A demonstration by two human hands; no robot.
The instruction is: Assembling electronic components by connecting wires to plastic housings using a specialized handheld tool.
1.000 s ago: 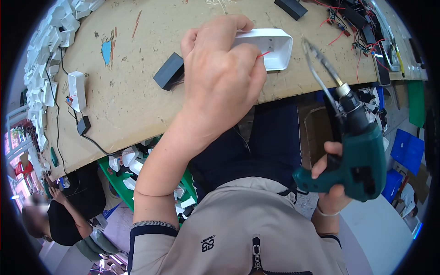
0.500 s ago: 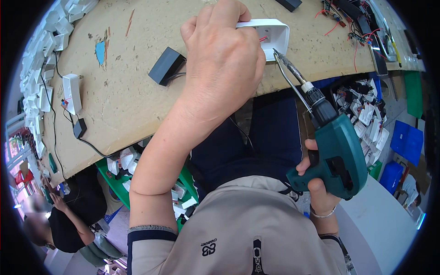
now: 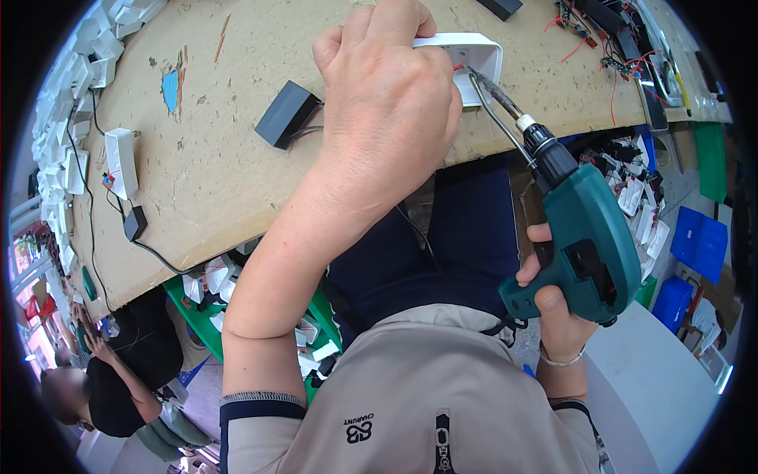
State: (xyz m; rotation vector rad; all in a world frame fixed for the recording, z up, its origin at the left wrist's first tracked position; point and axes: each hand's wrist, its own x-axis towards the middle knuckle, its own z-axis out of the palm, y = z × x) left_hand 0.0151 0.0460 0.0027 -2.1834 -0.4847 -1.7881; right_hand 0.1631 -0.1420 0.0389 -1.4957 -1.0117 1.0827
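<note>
My left hand point(image 3: 387, 103) is closed over a white plastic case point(image 3: 491, 62) at the table's near edge, covering much of it. The case's open side shows at its right end, with a short red wire point(image 3: 458, 67) inside. In my right hand point(image 3: 562, 316) is a green soldering gun point(image 3: 596, 229), gripped by its handle with the fingers wrapped round it. Its iron tip and a thin metal feed tube point(image 3: 501, 126) reach into the case near the red wire. Whether the tip touches anything is hard to make out.
A black box-shaped adapter point(image 3: 288, 114) with a cord lies left of my left hand. Farther left are a white case point(image 3: 121, 163) with wires and a heap of white cases point(image 3: 67, 150). Circuit boards point(image 3: 620, 67) lie at right. Bins of parts stand below; another person point(image 3: 118, 379) sits at lower left.
The soldering gun has moved slightly up and right, its tip now deeper in the case beside the red wire. My left hand and the case have shifted a little to the right.
</note>
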